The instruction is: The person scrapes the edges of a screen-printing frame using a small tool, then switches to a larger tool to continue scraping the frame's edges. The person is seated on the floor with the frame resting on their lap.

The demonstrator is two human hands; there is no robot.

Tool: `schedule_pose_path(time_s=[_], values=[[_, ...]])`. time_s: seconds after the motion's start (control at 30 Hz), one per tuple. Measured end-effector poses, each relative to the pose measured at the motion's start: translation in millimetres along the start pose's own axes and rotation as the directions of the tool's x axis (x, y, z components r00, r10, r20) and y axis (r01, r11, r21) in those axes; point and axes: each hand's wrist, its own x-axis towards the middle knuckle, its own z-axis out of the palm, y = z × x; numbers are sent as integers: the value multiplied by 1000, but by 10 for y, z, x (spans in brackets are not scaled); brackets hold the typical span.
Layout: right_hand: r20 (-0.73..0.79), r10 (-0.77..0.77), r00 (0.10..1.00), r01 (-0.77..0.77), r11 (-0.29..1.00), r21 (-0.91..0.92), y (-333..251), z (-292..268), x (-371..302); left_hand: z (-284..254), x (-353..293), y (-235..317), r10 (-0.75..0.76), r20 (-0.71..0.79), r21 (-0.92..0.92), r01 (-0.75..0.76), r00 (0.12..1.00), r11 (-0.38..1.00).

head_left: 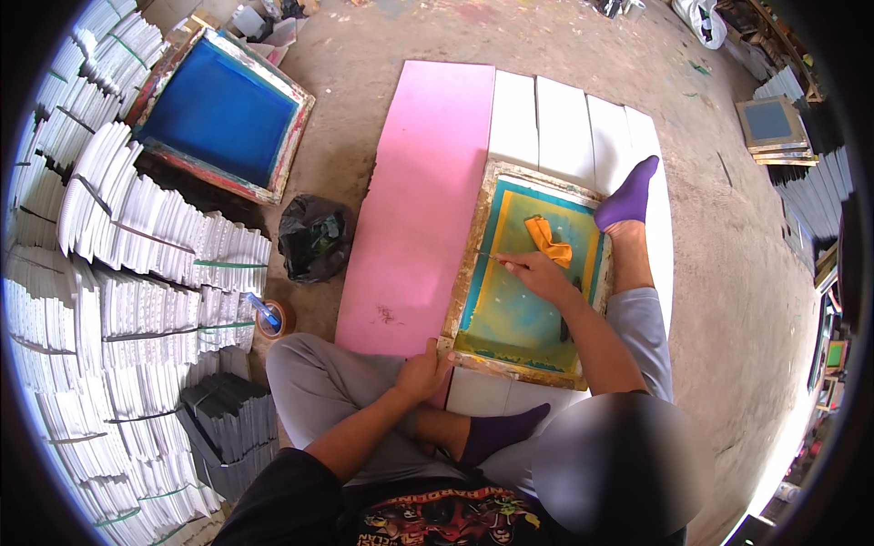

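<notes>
A screen-printing frame (466, 282) with worn wooden edges and teal, yellow-streaked mesh lies in front of me, slightly tilted to one side. My left hand (423, 371) is closed on its near left corner. Over the mesh, my right hand (531, 270) pinches a thin, narrow tool (486, 255) whose tip points left to the frame's left edge. The tool's exact kind is too small to make out. Just beyond that hand, a crumpled orange cloth (548, 240) rests on the mesh. A dark, slim object (564, 326) lies partly hidden beside my right forearm.
Pink and white boards (423, 173) lie under the frame. Bundled white paper stacks (137, 218) line the left, near a black plastic bag (315, 237) and a tape roll (276, 318). A blue screen frame (289, 136) leans behind. My purple-socked foot (628, 196) touches the frame's far right corner.
</notes>
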Motion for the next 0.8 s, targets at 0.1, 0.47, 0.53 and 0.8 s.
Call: schedule_pose_path(time_s=[0.1,0.47,0.53,0.8], values=[[41,-22,999,15,987,157,38,-5,71,-35,-5,0,-9,9,40,9,1000,999],[-51,-62,997,19,804,-594,-380,-9,-129,-5,-1,-32,-13,4,19,13,1000,1000],[-48,-23,999,-2,887,-462,-286,-5,-103,1,2,-15,-16,7,14,16,1000,1000],[33,-6,999,3,996,90,36,-8,74,-53,-6,43,-34,21,19,34,999,999]])
